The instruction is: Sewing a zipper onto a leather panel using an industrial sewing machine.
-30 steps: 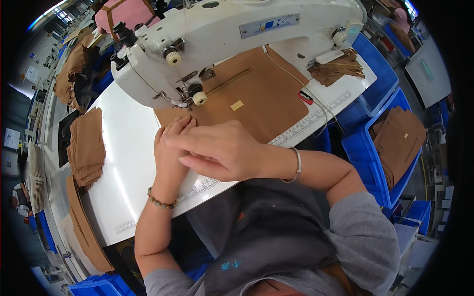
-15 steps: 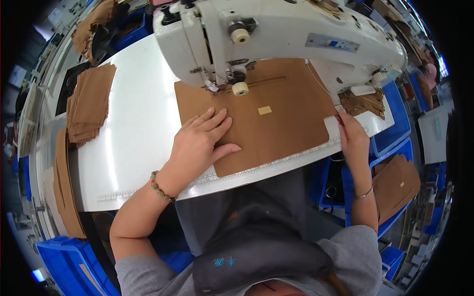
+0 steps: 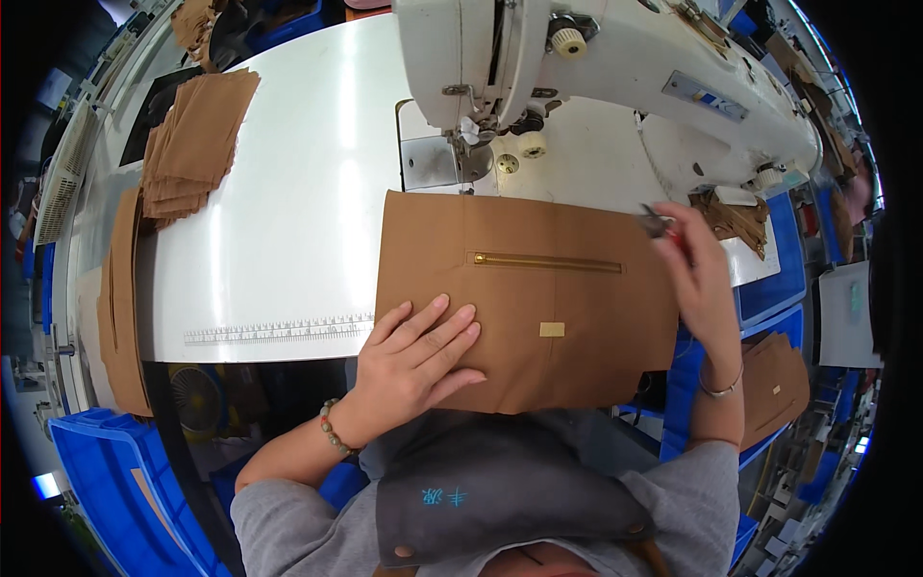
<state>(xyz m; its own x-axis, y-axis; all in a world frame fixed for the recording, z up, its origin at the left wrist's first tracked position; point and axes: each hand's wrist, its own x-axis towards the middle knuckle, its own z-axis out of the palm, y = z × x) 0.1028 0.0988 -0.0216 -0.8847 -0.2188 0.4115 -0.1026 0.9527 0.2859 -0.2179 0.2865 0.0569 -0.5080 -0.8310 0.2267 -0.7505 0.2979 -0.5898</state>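
Note:
A brown fabric panel (image 3: 510, 370) with a brass-toothed zipper (image 3: 548, 262) and a small yellowish label (image 3: 552, 330) lies over the front edge of the white table, on the near side of the sewing machine's needle area (image 3: 473, 135). My left hand (image 3: 413, 358) rests flat on the panel's left part, fingers stretched out. Above the panel's far right corner, my right hand (image 3: 700, 260) is closed around small red-handled thread snips (image 3: 663, 227), blades pointing left. The fingers partly hide the handle.
The white sewing machine (image 3: 615, 67) spans the far side. At the left lies a stack of brown pieces (image 3: 197, 139); brown scraps (image 3: 735, 223) sit at the right. Blue bins (image 3: 115, 481) stand lower left and right, one holding more brown panels (image 3: 777, 385). A printed ruler (image 3: 279, 330) runs along the table's front edge.
The panel has come toward me, out from under the machine's presser area, and its zipper now shows fully. My right hand has risen from the table edge with the snips now visible.

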